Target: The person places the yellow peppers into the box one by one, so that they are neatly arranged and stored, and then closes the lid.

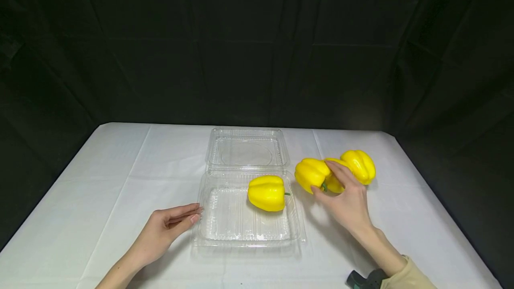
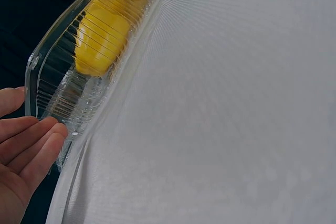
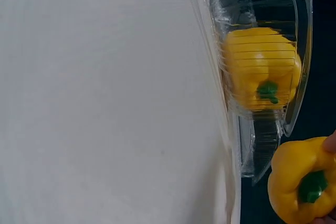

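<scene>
A clear plastic clamshell container (image 1: 249,237) lies with its lid folded back, and one yellow bell pepper (image 1: 266,193) rests in the right part of its base. My left hand (image 1: 162,232) is at the container's left side; in the left wrist view its thumb and fingers (image 2: 32,153) hold the rim from either side. To the right of the container, my right hand (image 1: 346,197) grips another yellow bell pepper (image 1: 311,174) between thumb and fingers. This pepper's green stem (image 3: 313,186) shows in the right wrist view.
Beyond my right hand are two more yellow bell peppers, one at the far right (image 1: 358,167) and one partly hidden behind the fingers (image 1: 334,183). The open lid (image 1: 247,147) extends toward the back edge of the white-covered table (image 1: 120,182). Black cloth (image 1: 249,57) surrounds the table.
</scene>
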Available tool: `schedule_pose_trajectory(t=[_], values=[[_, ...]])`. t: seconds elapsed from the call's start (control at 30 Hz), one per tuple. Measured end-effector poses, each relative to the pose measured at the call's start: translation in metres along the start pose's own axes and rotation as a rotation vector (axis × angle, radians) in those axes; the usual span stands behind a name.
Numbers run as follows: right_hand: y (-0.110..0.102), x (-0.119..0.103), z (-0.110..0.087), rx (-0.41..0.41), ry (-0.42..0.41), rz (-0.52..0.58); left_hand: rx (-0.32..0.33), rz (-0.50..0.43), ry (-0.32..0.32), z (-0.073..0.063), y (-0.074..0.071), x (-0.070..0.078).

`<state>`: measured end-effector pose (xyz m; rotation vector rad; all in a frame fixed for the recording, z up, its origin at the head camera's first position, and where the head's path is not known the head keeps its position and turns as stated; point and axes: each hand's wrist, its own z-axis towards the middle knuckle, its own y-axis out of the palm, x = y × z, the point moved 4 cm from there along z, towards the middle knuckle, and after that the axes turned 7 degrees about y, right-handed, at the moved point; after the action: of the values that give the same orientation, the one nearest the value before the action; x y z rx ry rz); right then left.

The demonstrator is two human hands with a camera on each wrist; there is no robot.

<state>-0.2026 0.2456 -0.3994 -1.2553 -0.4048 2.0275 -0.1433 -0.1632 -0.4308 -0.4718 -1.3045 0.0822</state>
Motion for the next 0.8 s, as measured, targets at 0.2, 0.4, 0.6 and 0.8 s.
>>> schedule_pose_trajectory(t=[0.2,0.4,0.6,0.8], values=[[-0.004,-0.002,0.001,-0.001,0.003,0.029,0.005,-0.005,0.007,0.000,0.000,0.001],[-0.006,-0.007,0.001,-0.017,0.018,0.059,0.003,-0.015,0.030,-0.001,0.001,0.004],[-0.007,-0.011,0.001,-0.026,0.017,0.079,0.000,-0.008,0.039,0.000,0.000,0.002],[-0.009,-0.016,0.000,-0.027,0.002,0.110,-0.003,-0.001,0.012,0.001,0.000,-0.002]])
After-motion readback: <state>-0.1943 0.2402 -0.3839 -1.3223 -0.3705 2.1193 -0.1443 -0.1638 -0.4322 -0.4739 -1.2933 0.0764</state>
